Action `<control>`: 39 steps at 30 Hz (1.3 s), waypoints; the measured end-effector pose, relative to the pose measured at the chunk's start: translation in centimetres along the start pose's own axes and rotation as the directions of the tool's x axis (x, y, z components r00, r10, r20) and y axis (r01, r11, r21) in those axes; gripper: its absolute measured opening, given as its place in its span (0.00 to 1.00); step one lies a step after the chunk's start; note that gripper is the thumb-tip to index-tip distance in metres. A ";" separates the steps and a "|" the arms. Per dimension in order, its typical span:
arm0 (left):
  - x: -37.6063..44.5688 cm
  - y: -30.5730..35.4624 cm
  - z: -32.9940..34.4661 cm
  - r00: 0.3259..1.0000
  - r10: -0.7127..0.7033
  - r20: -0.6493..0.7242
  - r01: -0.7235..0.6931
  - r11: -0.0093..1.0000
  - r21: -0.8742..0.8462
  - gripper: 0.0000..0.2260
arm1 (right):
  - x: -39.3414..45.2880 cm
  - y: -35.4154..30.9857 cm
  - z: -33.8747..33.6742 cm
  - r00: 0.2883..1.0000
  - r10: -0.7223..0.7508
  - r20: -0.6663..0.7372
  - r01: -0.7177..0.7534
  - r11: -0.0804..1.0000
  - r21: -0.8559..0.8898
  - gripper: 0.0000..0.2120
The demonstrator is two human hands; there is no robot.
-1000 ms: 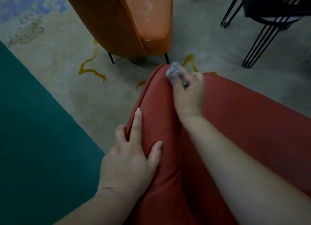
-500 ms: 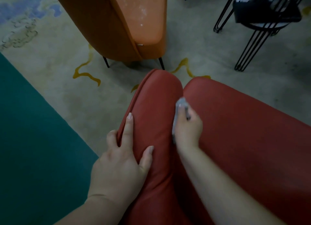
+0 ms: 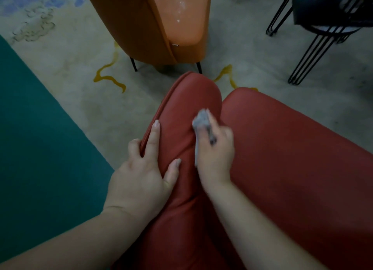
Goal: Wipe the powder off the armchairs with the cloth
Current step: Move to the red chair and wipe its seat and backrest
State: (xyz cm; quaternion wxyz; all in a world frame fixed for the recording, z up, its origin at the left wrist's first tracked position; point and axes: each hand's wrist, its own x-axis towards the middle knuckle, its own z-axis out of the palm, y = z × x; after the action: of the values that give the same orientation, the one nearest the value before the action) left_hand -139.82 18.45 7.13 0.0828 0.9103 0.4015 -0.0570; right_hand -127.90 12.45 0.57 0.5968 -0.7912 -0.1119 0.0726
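crumpled grey cloth (image 3: 202,120), smooth red armrest (image 3: 189,112)

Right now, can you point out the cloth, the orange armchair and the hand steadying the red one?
cloth (image 3: 202,120): head view, on its bunched grey top.
orange armchair (image 3: 179,17): head view, on its powder-flecked seat.
left hand (image 3: 141,174): head view, on its back.

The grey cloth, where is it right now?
In the head view, the crumpled grey cloth sits mid-frame in the right hand, pressed on the red leather armchair's armrest near the seat gap, right of the left hand.
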 end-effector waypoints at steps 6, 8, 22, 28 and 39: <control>-0.1 -0.2 0.2 1.000 0.014 -0.024 -0.015 0.998 -0.062 0.31 | 4.8 -0.7 2.2 0.993 -0.113 0.046 0.114 0.993 -0.021 0.19; -0.2 -0.3 0.4 0.999 0.021 -0.040 -0.025 0.995 -0.092 0.29 | -0.1 0.2 0.3 0.970 -0.217 0.111 0.222 0.975 -0.031 0.20; 0.3 -1.1 1.1 0.998 0.020 -0.054 -0.032 0.975 -0.219 0.24 | -4.9 -0.8 -1.7 0.975 -0.103 0.195 0.114 0.993 -0.045 0.19; 0.1 -0.9 0.7 0.999 0.023 -0.039 -0.032 0.970 -0.240 0.23 | -13.7 0.9 -7.3 0.926 -0.125 0.356 0.161 0.984 -0.071 0.22; -0.7 -1.1 -0.6 0.992 0.026 0.126 0.008 0.963 -0.268 0.24 | -16.0 -2.0 -13.5 0.830 0.124 0.544 0.007 0.972 -0.233 0.18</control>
State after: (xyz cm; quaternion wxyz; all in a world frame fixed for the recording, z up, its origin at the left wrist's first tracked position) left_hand -141.07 18.81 7.69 0.2308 0.8871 0.3952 -0.0603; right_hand -140.15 -3.79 5.99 0.4423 -0.8015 -0.2633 0.3043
